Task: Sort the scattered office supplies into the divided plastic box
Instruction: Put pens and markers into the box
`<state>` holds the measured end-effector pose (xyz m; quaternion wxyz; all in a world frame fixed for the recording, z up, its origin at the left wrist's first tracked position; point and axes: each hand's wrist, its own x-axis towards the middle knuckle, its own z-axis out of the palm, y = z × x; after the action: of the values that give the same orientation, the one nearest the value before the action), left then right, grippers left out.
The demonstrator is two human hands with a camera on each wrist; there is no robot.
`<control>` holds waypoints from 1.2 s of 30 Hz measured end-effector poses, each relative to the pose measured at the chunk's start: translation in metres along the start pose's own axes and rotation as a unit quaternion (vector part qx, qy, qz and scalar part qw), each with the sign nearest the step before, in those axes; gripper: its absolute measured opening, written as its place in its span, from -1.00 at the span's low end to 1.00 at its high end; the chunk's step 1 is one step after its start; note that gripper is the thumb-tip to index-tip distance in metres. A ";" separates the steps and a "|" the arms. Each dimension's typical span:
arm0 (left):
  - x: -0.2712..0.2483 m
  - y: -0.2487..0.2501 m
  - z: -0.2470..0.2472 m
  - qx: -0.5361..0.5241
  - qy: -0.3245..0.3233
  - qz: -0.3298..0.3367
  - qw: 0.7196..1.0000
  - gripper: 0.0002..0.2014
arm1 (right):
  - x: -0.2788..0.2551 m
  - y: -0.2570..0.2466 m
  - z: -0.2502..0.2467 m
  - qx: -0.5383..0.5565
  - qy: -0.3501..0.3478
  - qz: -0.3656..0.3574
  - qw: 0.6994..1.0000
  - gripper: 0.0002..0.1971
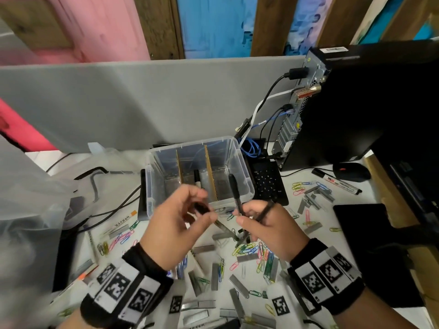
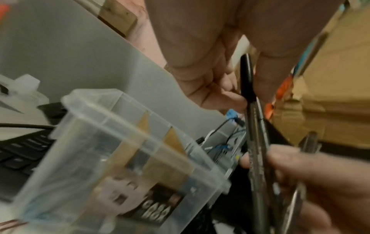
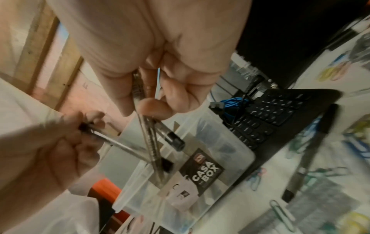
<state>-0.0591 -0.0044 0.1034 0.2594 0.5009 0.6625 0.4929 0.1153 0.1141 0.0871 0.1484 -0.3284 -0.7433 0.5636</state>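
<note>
We were mid pen-gathering, left hand pinching one pen, right hand clutching several pens; next, drop them into the box.

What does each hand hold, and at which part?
Left hand pinches one pen at its black end. Right hand grips several pens around their middle.

Box top open; cardboard dividers split interior; computer tower right.

Divided box behind both hands, keyboard just right of it, computer tower farther right
</note>
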 end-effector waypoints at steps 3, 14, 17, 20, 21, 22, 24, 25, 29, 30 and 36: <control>0.017 0.013 -0.011 -0.053 0.021 -0.002 0.998 -0.57 | 0.011 -0.014 0.008 -0.008 -0.036 -0.039 0.999 -0.96; 0.090 0.018 -0.032 -0.028 -0.013 -0.036 0.999 -0.74 | 0.066 -0.057 0.012 -0.044 -0.069 -0.079 0.994 -0.83; 0.115 0.016 -0.046 -0.019 0.045 -0.062 0.997 -0.93 | 0.081 -0.059 0.006 -0.006 0.018 -0.053 0.998 -0.87; 0.136 0.000 -0.050 0.011 0.084 -0.123 0.989 -0.95 | 0.093 -0.051 -0.002 0.039 0.116 -0.022 0.992 -0.84; 0.141 -0.007 -0.048 0.040 0.077 -0.146 0.986 -0.95 | 0.096 -0.048 -0.004 0.050 0.132 -0.017 0.990 -0.85; 0.144 -0.014 -0.043 0.082 0.059 -0.163 0.981 -0.93 | 0.097 -0.045 -0.005 0.056 0.143 -0.013 0.988 -0.85; 0.149 -0.022 -0.032 0.205 0.018 -0.174 0.963 -0.85 | 0.099 -0.044 -0.005 0.062 0.148 -0.009 0.987 -0.84; 0.150 -0.023 -0.026 0.261 0.003 -0.176 0.949 -0.83 | 0.100 -0.043 -0.005 0.067 0.144 -0.006 0.987 -0.83; 0.155 -0.030 -0.007 0.343 -0.042 -0.176 0.922 -0.69 | 0.103 -0.043 -0.001 0.099 0.139 -0.001 0.985 -0.75; 0.157 -0.031 -0.003 0.357 -0.053 -0.176 0.916 -0.70 | 0.104 -0.042 -0.001 0.102 0.142 -0.002 0.985 -0.73; 0.164 -0.026 -0.007 0.393 -0.087 -0.187 0.896 -0.73 | 0.111 -0.045 0.000 0.039 0.154 -0.005 0.987 -0.65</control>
<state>-0.1355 0.1435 0.1074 0.1858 0.4697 0.8584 0.0890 0.0185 0.1800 0.1120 0.2767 -0.4016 -0.6903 0.5344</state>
